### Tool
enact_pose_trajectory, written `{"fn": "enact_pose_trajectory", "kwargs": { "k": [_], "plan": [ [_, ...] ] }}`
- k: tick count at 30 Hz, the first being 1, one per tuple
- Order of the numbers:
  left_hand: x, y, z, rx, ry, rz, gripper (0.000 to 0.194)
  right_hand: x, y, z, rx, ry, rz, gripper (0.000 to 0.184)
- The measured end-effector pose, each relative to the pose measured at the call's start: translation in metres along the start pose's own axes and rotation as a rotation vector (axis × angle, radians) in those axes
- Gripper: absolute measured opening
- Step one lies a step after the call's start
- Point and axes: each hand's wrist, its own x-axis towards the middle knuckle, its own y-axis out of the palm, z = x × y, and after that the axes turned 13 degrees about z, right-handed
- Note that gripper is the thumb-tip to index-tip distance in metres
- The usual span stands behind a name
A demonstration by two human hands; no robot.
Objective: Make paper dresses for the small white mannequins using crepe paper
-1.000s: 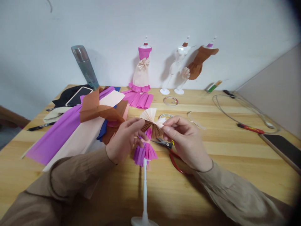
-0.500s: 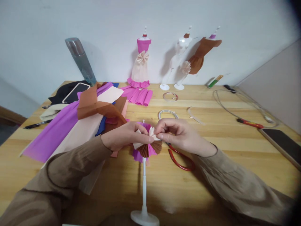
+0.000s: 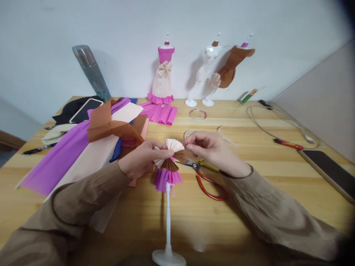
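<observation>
My left hand (image 3: 142, 157) pinches a pleated paper rosette (image 3: 175, 145) of cream and brown fan sections between thumb and fingers. Just right of its edge, my right hand (image 3: 206, 147) is closed with thumb and fingertips together; whatever they may grip is too small to make out. Behind and below the rosette shows a ruffled purple and pink paper skirt (image 3: 168, 180) on a small mannequin with a white stand (image 3: 168, 218). The mannequin's upper body is hidden by the rosette and my left hand. Red-handled scissors (image 3: 209, 192) lie on the table under my right hand.
Crepe paper sheets (image 3: 66, 155) pile up at left, with a phone (image 3: 86, 111) and a bottle (image 3: 91, 72) behind. At the back stand a pink-and-cream dressed mannequin (image 3: 165, 74), a bare one (image 3: 203, 74) and a brown-dressed one (image 3: 231, 66). Another phone (image 3: 328, 171) lies right.
My right fingers have come away from the rosette to the right. The cream fan now shows spread open in my left hand. The whole view has shifted slightly.
</observation>
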Motion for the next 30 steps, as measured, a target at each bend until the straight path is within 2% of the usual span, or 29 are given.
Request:
{"fn": "enact_pose_trajectory", "kwargs": {
  "k": [5, 8, 11, 15, 17, 21, 25, 30],
  "plan": [
    [0.000, 0.004, -0.004, -0.093, 0.053, -0.045, 0.026, -0.003, -0.048, -0.010, -0.478, 0.129, -0.085, 0.011],
    [0.001, 0.003, -0.003, -0.116, 0.067, -0.046, 0.026, -0.007, -0.069, -0.011, -0.695, 0.234, -0.043, 0.012],
    [0.002, -0.001, -0.001, -0.062, 0.063, -0.070, 0.026, -0.007, -0.077, -0.016, -0.804, 0.291, 0.003, 0.014],
    [0.005, -0.004, 0.000, 0.353, -0.016, 0.040, 0.020, 0.000, -0.075, -0.031, -0.852, 0.314, 0.143, 0.018],
    [0.007, -0.003, 0.002, 0.594, 0.004, 0.048, 0.016, 0.003, -0.072, -0.036, -0.867, 0.314, 0.206, 0.019],
    [0.008, 0.000, 0.009, 0.926, 0.081, -0.088, 0.020, 0.006, -0.065, -0.035, -0.918, 0.320, 0.247, 0.018],
    [0.006, 0.000, 0.015, 1.190, 0.061, -0.171, 0.021, 0.007, -0.056, -0.033, -0.937, 0.303, 0.280, 0.012],
    [0.004, -0.002, 0.021, 1.512, 0.091, -0.295, 0.025, 0.009, -0.052, -0.046, -0.988, 0.241, 0.293, 0.009]
  ]
}}
